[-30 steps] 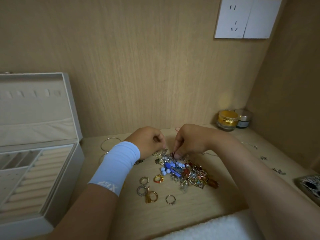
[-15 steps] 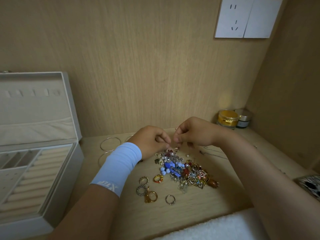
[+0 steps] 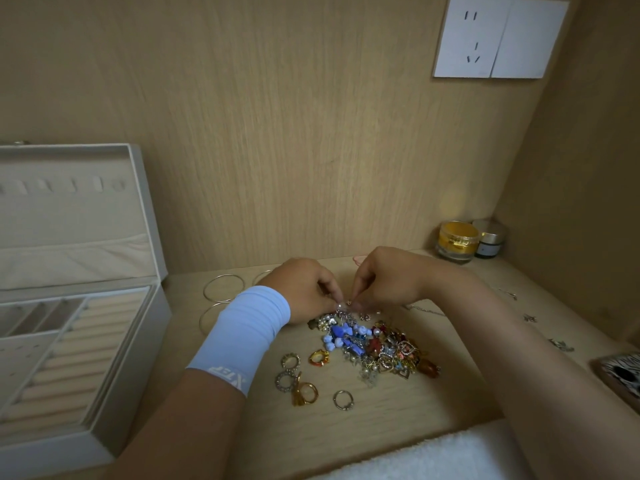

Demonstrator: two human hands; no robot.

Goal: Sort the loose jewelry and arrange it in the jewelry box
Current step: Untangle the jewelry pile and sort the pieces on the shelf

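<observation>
A tangled pile of loose jewelry (image 3: 372, 344), with blue beads, pearls and gold charms, lies mid-shelf. Several separate rings (image 3: 304, 382) sit just in front of it. My left hand (image 3: 308, 289), with a light blue wrist sleeve, and my right hand (image 3: 384, 280) meet at the pile's far edge. Both pinch a small jewelry piece (image 3: 346, 303) between fingertips, just above the pile. The open white jewelry box (image 3: 104, 348) stands at the left, its ring rolls and compartments bare.
Thin silver bangles (image 3: 223, 287) lie behind my left wrist. Two cosmetic jars (image 3: 457, 240) stand in the back right corner. Small silver pieces (image 3: 561, 344) are scattered along the right. A patterned object (image 3: 623, 372) sits at the right edge, a white towel (image 3: 433, 459) in front.
Both hands rose slightly off the pile and came closer together, fingertips now meeting on one small piece. The pile and rings stayed put.
</observation>
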